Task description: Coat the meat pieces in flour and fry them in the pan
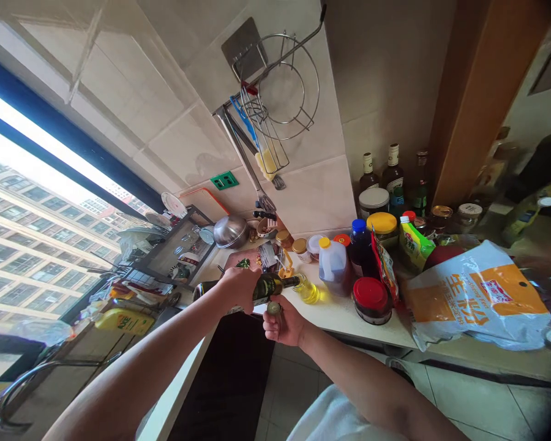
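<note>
My left hand is wrapped round a dark glass bottle that lies almost level, neck to the right. The bottle's mouth is at the top of a small clear glass jar of yellow oil on the counter. Whether liquid is flowing cannot be made out. Below the neck, my right hand is closed, its fingers curled about a small round lid. A chopping board with chopped greens sits behind the bottle.
Right of the jar stand a yellow-capped jug, a red-lidded jar and a big plastic bag. A metal bowl leans at the back. Utensils and a wire rack hang on the wall. A tap is at lower left.
</note>
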The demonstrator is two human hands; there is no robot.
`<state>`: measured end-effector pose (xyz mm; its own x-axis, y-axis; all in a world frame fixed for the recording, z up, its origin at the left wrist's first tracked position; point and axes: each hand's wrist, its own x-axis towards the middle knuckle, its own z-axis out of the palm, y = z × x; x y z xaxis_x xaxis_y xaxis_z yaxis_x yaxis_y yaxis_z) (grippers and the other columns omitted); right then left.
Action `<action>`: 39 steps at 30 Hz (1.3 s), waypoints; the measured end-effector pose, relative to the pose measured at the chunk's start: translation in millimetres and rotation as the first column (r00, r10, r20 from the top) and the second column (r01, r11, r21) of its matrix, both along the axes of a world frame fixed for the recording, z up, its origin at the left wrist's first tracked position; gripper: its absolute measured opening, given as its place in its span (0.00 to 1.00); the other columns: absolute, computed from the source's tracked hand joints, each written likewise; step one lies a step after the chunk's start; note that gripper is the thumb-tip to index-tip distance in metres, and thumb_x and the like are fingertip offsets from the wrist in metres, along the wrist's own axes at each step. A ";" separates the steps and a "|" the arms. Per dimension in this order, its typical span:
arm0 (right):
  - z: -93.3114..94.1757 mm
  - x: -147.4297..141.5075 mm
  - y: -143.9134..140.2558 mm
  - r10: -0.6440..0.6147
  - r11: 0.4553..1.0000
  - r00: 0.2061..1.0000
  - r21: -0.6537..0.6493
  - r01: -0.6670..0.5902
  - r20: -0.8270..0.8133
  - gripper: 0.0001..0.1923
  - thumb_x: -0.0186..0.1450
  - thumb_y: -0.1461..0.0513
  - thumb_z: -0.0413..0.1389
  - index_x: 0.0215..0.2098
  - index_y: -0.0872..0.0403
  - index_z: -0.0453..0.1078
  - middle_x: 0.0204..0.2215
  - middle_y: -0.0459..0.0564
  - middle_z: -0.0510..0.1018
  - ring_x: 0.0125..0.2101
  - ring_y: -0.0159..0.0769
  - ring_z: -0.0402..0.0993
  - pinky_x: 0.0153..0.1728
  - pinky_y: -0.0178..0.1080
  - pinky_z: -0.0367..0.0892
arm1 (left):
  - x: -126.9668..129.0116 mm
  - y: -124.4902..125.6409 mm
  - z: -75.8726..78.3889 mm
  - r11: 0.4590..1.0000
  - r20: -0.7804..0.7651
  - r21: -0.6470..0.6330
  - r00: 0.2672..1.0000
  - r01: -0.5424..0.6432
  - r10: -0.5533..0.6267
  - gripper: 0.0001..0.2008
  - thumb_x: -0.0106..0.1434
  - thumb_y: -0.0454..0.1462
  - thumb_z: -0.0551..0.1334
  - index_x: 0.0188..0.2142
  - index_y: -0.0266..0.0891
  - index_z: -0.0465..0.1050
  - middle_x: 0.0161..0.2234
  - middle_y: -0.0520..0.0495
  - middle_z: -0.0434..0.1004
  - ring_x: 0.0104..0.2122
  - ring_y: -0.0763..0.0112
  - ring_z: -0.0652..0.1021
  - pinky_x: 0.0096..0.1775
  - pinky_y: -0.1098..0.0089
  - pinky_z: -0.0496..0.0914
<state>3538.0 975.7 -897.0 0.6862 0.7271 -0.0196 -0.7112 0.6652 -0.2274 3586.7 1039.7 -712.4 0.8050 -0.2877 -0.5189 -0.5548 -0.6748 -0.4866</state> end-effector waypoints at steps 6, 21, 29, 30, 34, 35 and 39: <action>0.2 1.4 -0.2 0.010 1.000 1.000 -0.004 -0.011 -0.009 0.25 0.67 0.52 0.42 0.15 0.54 0.57 0.12 0.40 0.57 0.15 0.25 0.47 0.17 0.30 0.46 | 0.2 -0.2 -0.4 1.000 0.008 0.006 1.000 -0.002 0.002 0.44 0.35 0.43 0.69 0.54 0.33 0.64 0.40 0.32 0.80 0.40 0.42 0.80 0.38 0.53 0.74; -0.3 1.9 -0.5 0.006 1.000 1.000 -0.005 -0.005 0.005 0.24 0.66 0.51 0.46 0.16 0.53 0.55 0.13 0.39 0.57 0.15 0.24 0.47 0.17 0.30 0.46 | 0.1 -1.7 0.8 1.000 0.012 0.019 1.000 -0.012 0.011 0.41 0.36 0.43 0.69 0.52 0.39 0.64 0.41 0.36 0.81 0.40 0.45 0.80 0.38 0.55 0.74; 1.5 1.7 0.0 0.004 1.000 1.000 -0.008 -0.004 -0.002 0.24 0.66 0.52 0.45 0.16 0.53 0.56 0.13 0.39 0.58 0.15 0.24 0.48 0.17 0.30 0.46 | 0.9 -1.3 1.6 1.000 0.013 0.026 1.000 -0.006 0.006 0.41 0.36 0.42 0.69 0.53 0.39 0.64 0.40 0.36 0.81 0.40 0.45 0.80 0.38 0.55 0.74; 1.7 1.6 -0.1 0.001 1.000 1.000 -0.006 -0.001 -0.004 0.23 0.66 0.52 0.46 0.16 0.53 0.56 0.13 0.39 0.58 0.15 0.24 0.48 0.17 0.30 0.46 | 1.1 -1.4 1.8 1.000 0.013 0.028 1.000 -0.006 0.006 0.41 0.35 0.42 0.69 0.53 0.39 0.64 0.40 0.36 0.81 0.40 0.45 0.80 0.38 0.55 0.74; 1.9 2.1 -0.4 0.004 1.000 1.000 -0.002 -0.004 -0.006 0.22 0.66 0.52 0.46 0.17 0.53 0.56 0.13 0.39 0.58 0.15 0.24 0.47 0.17 0.30 0.46 | 1.5 -2.5 3.0 0.999 0.007 0.030 1.000 -0.011 0.011 0.42 0.35 0.42 0.69 0.53 0.40 0.64 0.41 0.37 0.81 0.40 0.46 0.80 0.38 0.56 0.74; 1.8 2.3 -0.4 0.006 1.000 1.000 -0.001 -0.006 -0.007 0.22 0.66 0.52 0.46 0.17 0.53 0.56 0.13 0.40 0.58 0.15 0.24 0.47 0.17 0.30 0.45 | 1.4 -2.9 3.4 0.999 0.007 0.030 1.000 -0.012 0.012 0.42 0.35 0.42 0.69 0.53 0.39 0.64 0.41 0.37 0.81 0.40 0.46 0.80 0.38 0.56 0.74; 1.7 3.0 0.2 0.002 1.000 1.000 0.002 -0.002 -0.008 0.23 0.66 0.52 0.45 0.17 0.53 0.57 0.13 0.39 0.57 0.15 0.24 0.47 0.17 0.30 0.46 | 1.3 -3.5 4.0 0.999 0.007 0.030 1.000 -0.014 0.014 0.42 0.35 0.43 0.69 0.53 0.39 0.64 0.41 0.36 0.81 0.40 0.45 0.80 0.39 0.55 0.74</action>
